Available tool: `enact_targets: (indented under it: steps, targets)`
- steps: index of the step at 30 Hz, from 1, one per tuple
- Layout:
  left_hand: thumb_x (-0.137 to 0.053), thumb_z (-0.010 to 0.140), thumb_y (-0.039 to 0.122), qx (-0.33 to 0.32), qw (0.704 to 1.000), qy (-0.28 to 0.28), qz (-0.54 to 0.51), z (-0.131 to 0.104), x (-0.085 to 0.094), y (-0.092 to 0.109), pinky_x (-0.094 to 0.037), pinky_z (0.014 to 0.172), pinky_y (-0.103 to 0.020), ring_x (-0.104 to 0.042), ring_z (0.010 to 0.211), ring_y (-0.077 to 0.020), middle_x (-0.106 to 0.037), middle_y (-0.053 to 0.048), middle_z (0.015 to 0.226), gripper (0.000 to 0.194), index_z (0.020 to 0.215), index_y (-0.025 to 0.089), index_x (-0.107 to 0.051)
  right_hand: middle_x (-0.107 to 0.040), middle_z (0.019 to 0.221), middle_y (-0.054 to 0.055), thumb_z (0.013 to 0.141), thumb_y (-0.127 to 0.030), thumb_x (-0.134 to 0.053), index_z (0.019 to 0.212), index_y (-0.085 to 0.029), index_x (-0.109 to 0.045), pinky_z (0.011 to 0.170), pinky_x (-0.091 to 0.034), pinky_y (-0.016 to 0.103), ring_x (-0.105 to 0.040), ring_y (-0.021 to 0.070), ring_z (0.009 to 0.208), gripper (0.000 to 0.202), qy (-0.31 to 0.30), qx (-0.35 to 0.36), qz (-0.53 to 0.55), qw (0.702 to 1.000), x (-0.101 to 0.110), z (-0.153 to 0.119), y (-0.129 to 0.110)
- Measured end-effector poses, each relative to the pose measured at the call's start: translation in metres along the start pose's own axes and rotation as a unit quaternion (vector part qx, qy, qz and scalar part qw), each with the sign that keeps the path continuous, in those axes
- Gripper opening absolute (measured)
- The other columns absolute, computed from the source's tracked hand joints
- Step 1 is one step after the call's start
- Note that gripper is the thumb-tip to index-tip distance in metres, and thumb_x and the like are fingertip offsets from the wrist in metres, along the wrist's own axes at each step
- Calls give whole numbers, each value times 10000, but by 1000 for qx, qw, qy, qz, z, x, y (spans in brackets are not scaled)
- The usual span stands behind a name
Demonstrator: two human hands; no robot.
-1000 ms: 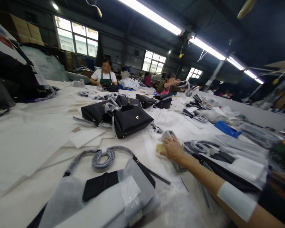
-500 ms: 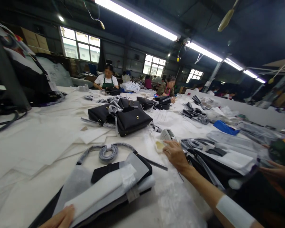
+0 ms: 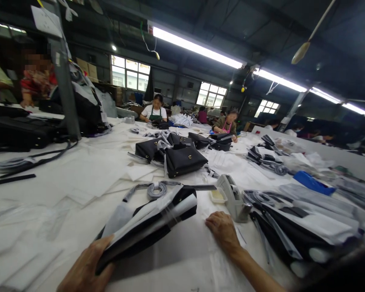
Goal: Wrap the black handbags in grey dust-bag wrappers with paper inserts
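A black handbag (image 3: 146, 239), flat and partly covered with white wrapping paper, is tilted up off the table, with clear tape round its far end. My left hand (image 3: 89, 263) grips its near end, fingers on one side and thumb on the other. A wrapped strap, coiled into a ring (image 3: 157, 190), lies at its far side. Low over the tabletop, right of the handbag, is my right hand (image 3: 223, 232) with its fingers curled together; whatever they may hold is hidden. Just beyond that hand stand a grey tape dispenser (image 3: 231, 194) and a small white tray (image 3: 218, 196) with something yellowish in it.
Several finished black handbags (image 3: 185, 160) lie mid-table. On the right is another partly wrapped bag (image 3: 292, 227), with a blue piece (image 3: 313, 182) behind it. White sheets (image 3: 88, 174) spread across the left, near a metal post (image 3: 65, 89). Other people work across the table.
My right hand has moved back from the tray toward the near table. My left hand has taken a fuller grip on the handbag and tilted it up. The view has swung left.
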State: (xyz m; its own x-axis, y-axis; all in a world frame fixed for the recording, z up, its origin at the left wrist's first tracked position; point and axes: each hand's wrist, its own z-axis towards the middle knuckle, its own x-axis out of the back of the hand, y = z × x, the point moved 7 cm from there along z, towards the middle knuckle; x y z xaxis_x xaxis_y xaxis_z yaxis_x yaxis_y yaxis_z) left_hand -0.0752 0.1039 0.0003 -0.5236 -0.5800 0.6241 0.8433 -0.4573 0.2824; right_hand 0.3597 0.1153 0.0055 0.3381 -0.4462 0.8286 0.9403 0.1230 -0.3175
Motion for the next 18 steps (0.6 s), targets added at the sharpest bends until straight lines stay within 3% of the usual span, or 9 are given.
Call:
enact_targets:
  steps: [4, 7, 12, 15, 18]
  targets:
    - [-500, 842, 307, 15, 1000, 10, -5, 14, 17, 14, -522, 559, -193, -723, 723, -155, -727, 29, 971, 297, 1131, 283, -565, -749, 956, 92, 926, -340, -609, 836, -231, -752, 881, -467, 454, -669, 284, 944, 201, 33, -1, 21, 999, 12, -4, -8]
    - [-486, 849, 317, 18, 999, 30, -3, 22, 26, 22, -487, 495, -202, -688, 613, -147, -721, 32, 913, 253, 1086, 273, -565, -743, 1040, 88, 939, -373, -609, 877, -255, -748, 965, -474, 463, -663, 274, 1029, 192, 41, 10, 102, 994, 12, -15, -39]
    - [-485, 837, 288, 30, 999, 28, 8, 23, 27, 23, -501, 533, -206, -683, 610, -152, -716, 28, 907, 260, 1086, 261, -557, -767, 977, 7, 876, -342, -701, 809, -304, -766, 1085, -416, 469, -672, 246, 1069, 101, -141, 115, 195, 964, -19, -40, -112]
    - [-487, 829, 255, 43, 999, 18, 14, 22, 26, 24, -526, 605, -208, -695, 651, -155, -713, 23, 906, 262, 1082, 252, -558, -765, 971, 41, 922, -339, -629, 806, -271, -768, 999, -501, 431, -695, 239, 1007, 193, -132, 58, 189, 971, -19, -38, -112]
    - [-495, 821, 233, 53, 998, 16, 6, 23, 27, 26, -546, 686, -223, -705, 708, -163, -713, 18, 923, 270, 1083, 247, -558, -701, 1239, 97, 970, -307, -519, 1129, -230, -737, 1101, -427, 496, -598, 276, 1233, 281, -144, 66, 137, 978, -25, -32, -113]
